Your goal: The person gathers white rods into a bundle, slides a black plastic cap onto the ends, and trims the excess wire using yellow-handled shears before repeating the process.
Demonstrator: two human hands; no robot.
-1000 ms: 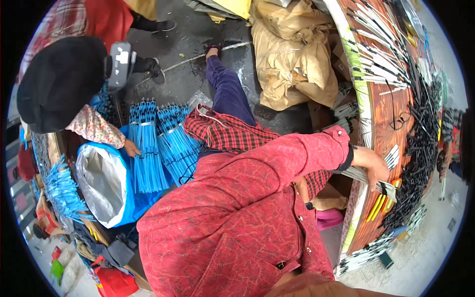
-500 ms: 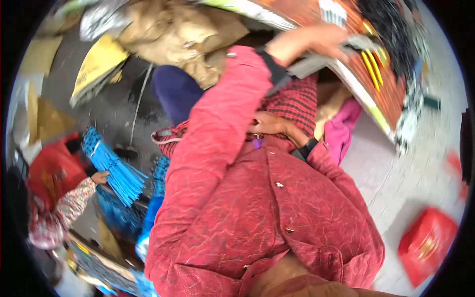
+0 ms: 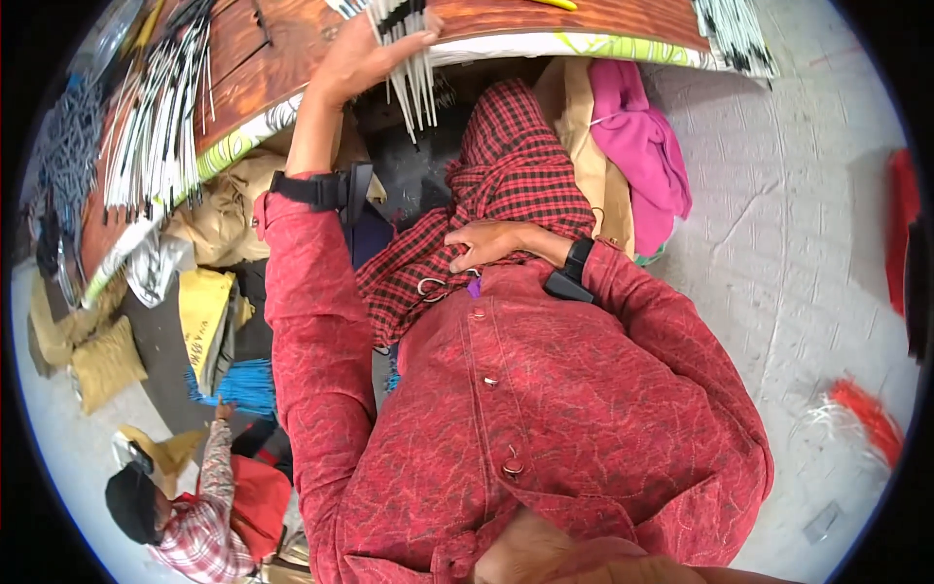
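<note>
My left hand [image 3: 360, 60], its arm stretched out over the table's near edge, is closed around a bundle of thin white strips with dark parts [image 3: 416, 83]. The strips hang slantwise below the hand; their upper ends run off the picture. My right hand [image 3: 486, 241] rests at my waist beside the red checked cloth [image 3: 520, 146] over my lap. Its fingers lie loosely stretched, with nothing seen in them. On the wood-grained table [image 3: 593, 24], more white and black strips [image 3: 161, 117] lie spread at the left, and another bunch [image 3: 735, 34] at the right corner.
A dark grey tangled pile [image 3: 70, 146] sits at the table's left end. Below the table are brown paper [image 3: 229, 200] and a yellow sack [image 3: 204, 316]. At lower left, another person [image 3: 195, 526] touches blue strips [image 3: 243, 384]. Pink cloth [image 3: 637, 146] hangs at my right.
My view has turned, so the table now spans the top. My left arm has swung from reaching across to the right out to the left, with strips in hand. My right hand stays at my waist.
</note>
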